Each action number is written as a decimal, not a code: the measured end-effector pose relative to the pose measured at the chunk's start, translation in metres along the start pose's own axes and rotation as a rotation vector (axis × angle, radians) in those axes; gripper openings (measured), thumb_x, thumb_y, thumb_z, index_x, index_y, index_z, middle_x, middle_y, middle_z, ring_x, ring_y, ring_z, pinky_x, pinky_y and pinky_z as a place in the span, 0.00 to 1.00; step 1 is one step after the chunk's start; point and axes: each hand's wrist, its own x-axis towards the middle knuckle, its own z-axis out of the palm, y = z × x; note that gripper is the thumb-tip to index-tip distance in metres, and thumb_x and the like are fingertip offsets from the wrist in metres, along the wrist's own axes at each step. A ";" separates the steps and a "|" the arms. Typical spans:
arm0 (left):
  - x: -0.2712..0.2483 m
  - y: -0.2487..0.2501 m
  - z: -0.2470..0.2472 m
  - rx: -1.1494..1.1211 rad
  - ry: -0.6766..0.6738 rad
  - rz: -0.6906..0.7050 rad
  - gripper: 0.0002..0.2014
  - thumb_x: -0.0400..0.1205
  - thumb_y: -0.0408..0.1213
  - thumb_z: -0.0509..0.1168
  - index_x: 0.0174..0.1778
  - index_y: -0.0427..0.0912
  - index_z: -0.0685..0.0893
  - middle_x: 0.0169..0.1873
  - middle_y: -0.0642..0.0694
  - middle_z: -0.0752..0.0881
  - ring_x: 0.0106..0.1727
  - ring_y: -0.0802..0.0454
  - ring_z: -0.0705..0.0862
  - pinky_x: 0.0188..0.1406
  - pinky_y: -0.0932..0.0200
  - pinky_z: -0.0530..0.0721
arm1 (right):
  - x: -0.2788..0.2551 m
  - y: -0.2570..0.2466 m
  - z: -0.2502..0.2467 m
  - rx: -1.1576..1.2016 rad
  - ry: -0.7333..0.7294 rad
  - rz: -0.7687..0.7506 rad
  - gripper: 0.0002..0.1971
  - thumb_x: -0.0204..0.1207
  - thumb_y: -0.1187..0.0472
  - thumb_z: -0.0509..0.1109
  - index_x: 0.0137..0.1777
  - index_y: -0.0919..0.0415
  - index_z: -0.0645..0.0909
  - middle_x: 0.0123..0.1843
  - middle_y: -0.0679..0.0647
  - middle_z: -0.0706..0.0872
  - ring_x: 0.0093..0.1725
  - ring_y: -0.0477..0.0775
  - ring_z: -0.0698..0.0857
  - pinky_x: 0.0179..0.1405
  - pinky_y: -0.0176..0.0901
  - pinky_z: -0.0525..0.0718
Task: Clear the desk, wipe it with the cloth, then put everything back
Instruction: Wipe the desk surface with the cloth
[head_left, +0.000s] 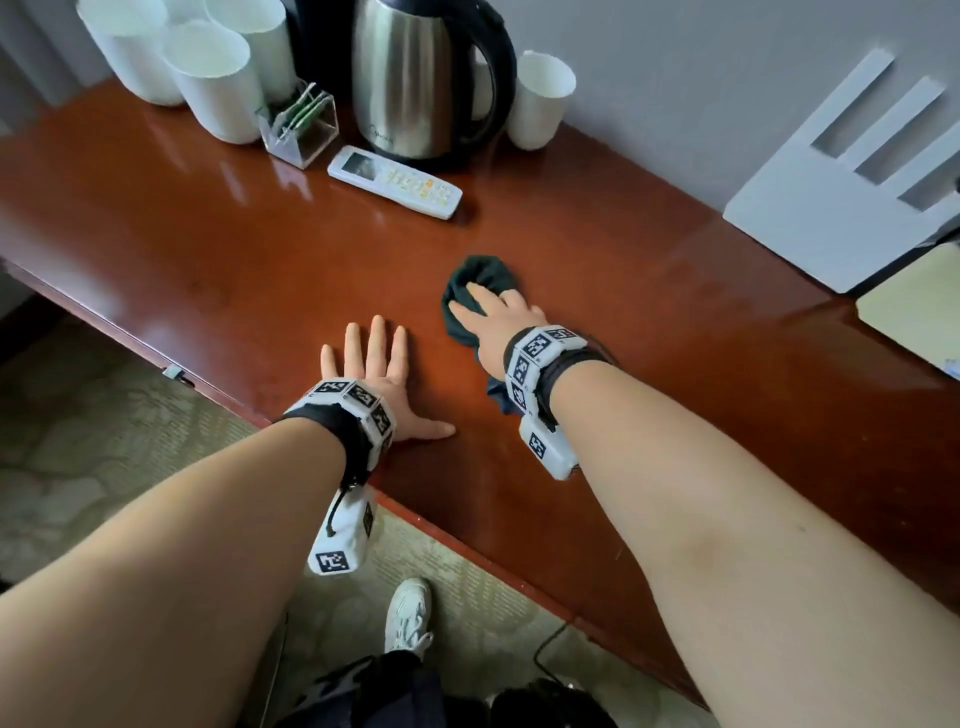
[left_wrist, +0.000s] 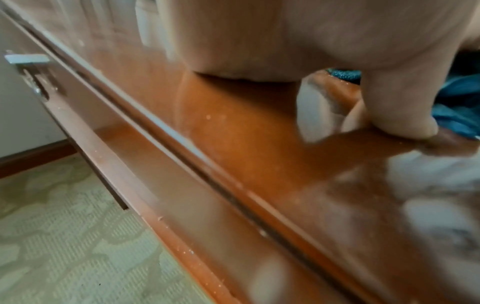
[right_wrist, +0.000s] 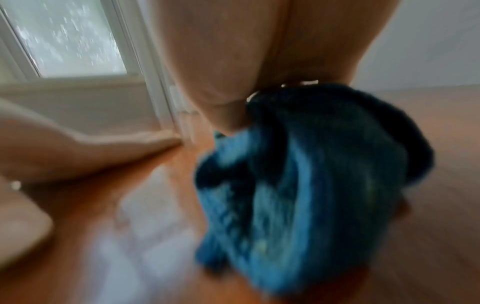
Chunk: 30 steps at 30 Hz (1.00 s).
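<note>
Cloth (head_left: 480, 291) mid-desk (head_left: 234, 270) under right hand (head_left: 501, 325), seemingly pressed; bare wood around.

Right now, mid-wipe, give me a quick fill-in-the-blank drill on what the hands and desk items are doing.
1. The right hand presses the ____ onto the desk.
2. The left hand lies ____ on the desk, fingers spread.
3. The remote lies in front of the ____.
4. One cup stands alone to the ____ of the kettle.

Missing words: cloth; flat; kettle; right
</note>
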 end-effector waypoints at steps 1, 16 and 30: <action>0.000 -0.001 -0.001 0.010 -0.018 -0.002 0.65 0.63 0.77 0.62 0.81 0.48 0.29 0.80 0.46 0.27 0.81 0.41 0.28 0.78 0.37 0.33 | -0.001 0.005 0.005 -0.010 0.014 0.004 0.35 0.81 0.65 0.56 0.82 0.40 0.47 0.85 0.46 0.43 0.82 0.60 0.51 0.77 0.57 0.60; -0.006 0.002 -0.008 0.035 -0.029 -0.013 0.56 0.72 0.73 0.57 0.82 0.48 0.33 0.81 0.46 0.30 0.82 0.40 0.31 0.79 0.36 0.38 | -0.097 0.069 0.061 0.279 -0.013 0.306 0.30 0.82 0.61 0.52 0.81 0.38 0.53 0.84 0.46 0.48 0.82 0.61 0.49 0.79 0.59 0.59; -0.036 -0.017 0.012 0.136 0.065 0.081 0.30 0.89 0.44 0.48 0.84 0.50 0.40 0.83 0.50 0.36 0.84 0.44 0.36 0.82 0.49 0.40 | -0.101 0.015 0.072 0.193 0.081 0.138 0.24 0.86 0.54 0.49 0.81 0.40 0.54 0.85 0.48 0.49 0.82 0.61 0.49 0.77 0.62 0.57</action>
